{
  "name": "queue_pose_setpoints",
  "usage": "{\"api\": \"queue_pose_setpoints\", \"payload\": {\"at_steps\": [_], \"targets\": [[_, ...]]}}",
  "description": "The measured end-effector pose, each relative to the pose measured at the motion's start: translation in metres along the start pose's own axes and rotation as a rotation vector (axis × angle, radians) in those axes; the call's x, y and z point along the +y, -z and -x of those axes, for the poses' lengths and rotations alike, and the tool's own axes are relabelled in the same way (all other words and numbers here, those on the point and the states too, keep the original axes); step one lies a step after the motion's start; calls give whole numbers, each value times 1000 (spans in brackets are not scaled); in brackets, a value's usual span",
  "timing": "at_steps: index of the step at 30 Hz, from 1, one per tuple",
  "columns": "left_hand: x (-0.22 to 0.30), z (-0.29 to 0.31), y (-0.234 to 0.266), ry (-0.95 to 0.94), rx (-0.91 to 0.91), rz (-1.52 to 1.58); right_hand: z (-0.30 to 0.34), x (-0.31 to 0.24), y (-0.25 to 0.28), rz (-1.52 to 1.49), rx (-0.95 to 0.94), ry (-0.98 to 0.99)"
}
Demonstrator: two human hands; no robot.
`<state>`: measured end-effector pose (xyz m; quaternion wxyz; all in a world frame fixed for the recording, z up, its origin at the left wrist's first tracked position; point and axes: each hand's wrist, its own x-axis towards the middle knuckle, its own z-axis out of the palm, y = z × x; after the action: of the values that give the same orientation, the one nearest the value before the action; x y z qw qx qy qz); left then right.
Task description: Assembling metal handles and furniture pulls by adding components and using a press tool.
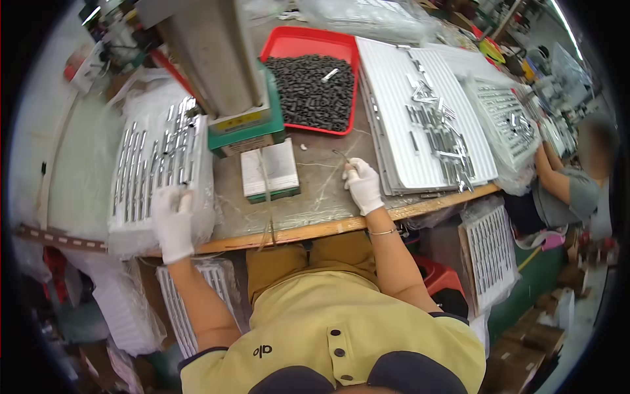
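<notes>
Wearing a white glove, my left hand [173, 223] is over the near right part of a white ribbed tray [118, 226] of shiny metal tubes [136, 171]. Its fingers are curled toward the thumb at the tube ends; what lies between them, if anything, I cannot make out. My right hand [363, 186], gloved too, is closed above the bench beside the right-hand tray stack. From its fingertips sticks out a small, thin, curved dark piece [339, 155], its kind unclear.
A press-like machine on a green base [249, 141] stands between my hands, with a white-topped block [270, 169] before it. Behind lies a red tray [350, 65] of small black sleeves. White ribbed trays [387, 125] hold metal tubes at right. Another person [571, 190] works far right.
</notes>
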<state>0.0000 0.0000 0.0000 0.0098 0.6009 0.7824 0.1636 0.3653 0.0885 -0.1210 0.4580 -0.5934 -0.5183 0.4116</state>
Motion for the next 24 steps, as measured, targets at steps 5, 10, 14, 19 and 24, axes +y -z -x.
{"api": "queue_pose_setpoints", "payload": {"at_steps": [5, 10, 14, 19, 24], "targets": [[100, 40, -5, -195, 60, 725, 25, -47, 28, -133, -160, -57], [142, 32, -69, -98, -397, 1105, 48, -108, 57, 407, -235, 571], [150, 33, -84, -128, -398, 1218, 46, -123, 59, 668, -283, 718], [148, 31, -94, -175, -356, 1138, 47, -141, 55, 929, -347, 684], [144, 34, -97, -185, -424, 1048, 49, -148, 48, 1079, -439, 650]]}}
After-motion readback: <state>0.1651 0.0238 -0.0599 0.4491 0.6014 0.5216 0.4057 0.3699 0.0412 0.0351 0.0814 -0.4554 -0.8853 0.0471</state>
